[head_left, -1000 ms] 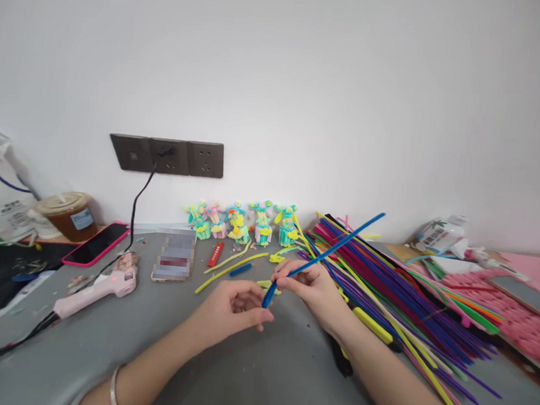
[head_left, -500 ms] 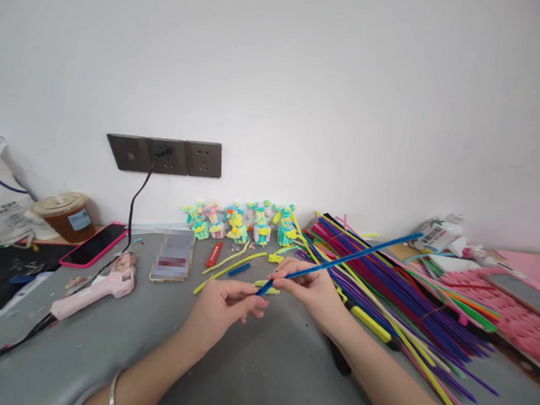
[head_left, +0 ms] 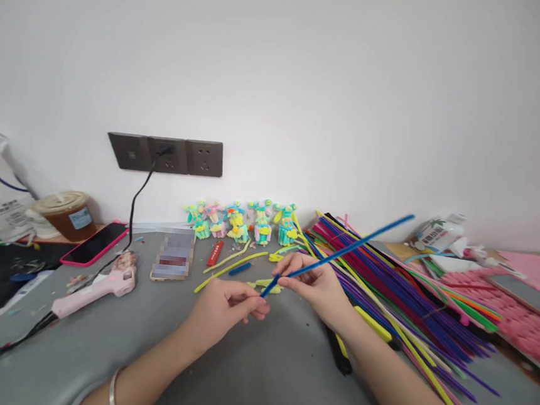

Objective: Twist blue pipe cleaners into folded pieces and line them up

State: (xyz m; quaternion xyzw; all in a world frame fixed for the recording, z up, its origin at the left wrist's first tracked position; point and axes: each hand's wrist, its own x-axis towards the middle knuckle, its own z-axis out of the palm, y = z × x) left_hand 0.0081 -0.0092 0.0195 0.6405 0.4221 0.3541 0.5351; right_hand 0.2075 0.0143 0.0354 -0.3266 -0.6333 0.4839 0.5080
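A long blue pipe cleaner [head_left: 351,246] slants up to the right above the table, between both hands. My left hand [head_left: 233,303] pinches its lower end with thumb and fingers. My right hand [head_left: 312,288] grips it a little higher, and the rest sticks out past that hand. Under the hands lie short yellow-green pipe cleaner pieces [head_left: 272,286], partly hidden. A short blue piece [head_left: 240,268] rests just beyond my left hand. Yellow-and-black handled pliers or cutters [head_left: 373,324] lie partly covered by my right forearm.
Several small pastel figures [head_left: 236,223] stand along the wall. A large bundle of coloured pipe cleaners [head_left: 386,282] spreads at right. At left are a pink glue gun [head_left: 96,291] with its cord, a phone [head_left: 95,244] and a drink cup [head_left: 63,215]. A red lighter [head_left: 215,254] lies mid-table.
The free end of the blue pipe cleaner has swung up and slightly left, so it slants more steeply. Both hands keep their hold and have barely moved.
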